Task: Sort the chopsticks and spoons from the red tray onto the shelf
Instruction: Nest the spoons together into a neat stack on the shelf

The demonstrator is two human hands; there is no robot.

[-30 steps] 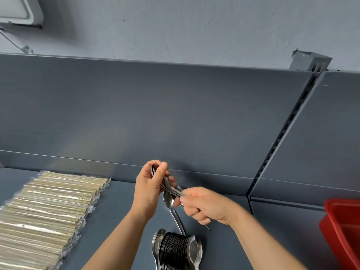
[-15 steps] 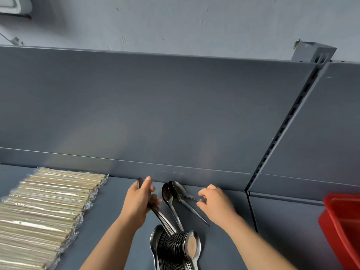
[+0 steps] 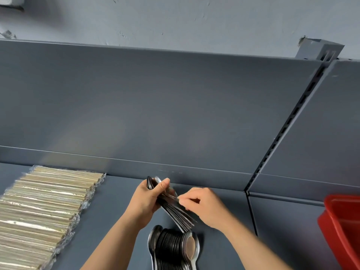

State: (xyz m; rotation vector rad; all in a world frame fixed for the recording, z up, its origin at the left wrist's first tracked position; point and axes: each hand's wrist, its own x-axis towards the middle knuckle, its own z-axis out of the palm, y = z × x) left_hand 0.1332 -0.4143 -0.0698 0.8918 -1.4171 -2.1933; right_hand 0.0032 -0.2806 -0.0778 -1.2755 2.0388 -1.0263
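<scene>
**So the loose spoons got scooped back up**

Mostly the shelf [image 3: 116, 201] looked the same as half a second before. The wrapped chopsticks [image 3: 44, 211] were laid out in a row on the left, the red tray [image 3: 342, 227] was parked at the right edge, and the big stack of spoons [image 3: 173, 248] sat near the front.

What changed was the few spoons that had been lying loose behind that stack: they were gone from the shelf. The left hand [image 3: 146, 201] gripped a fanned bundle of spoons [image 3: 175, 209] by the bowl end, tilted over the stack. The right hand [image 3: 206, 205] had its fingers [image 3: 183, 200] pinched on the handles, squaring them up I'd guess.

Reckon that bundle was headed for the stack, though I couldn't see what was left in the tray.
</scene>
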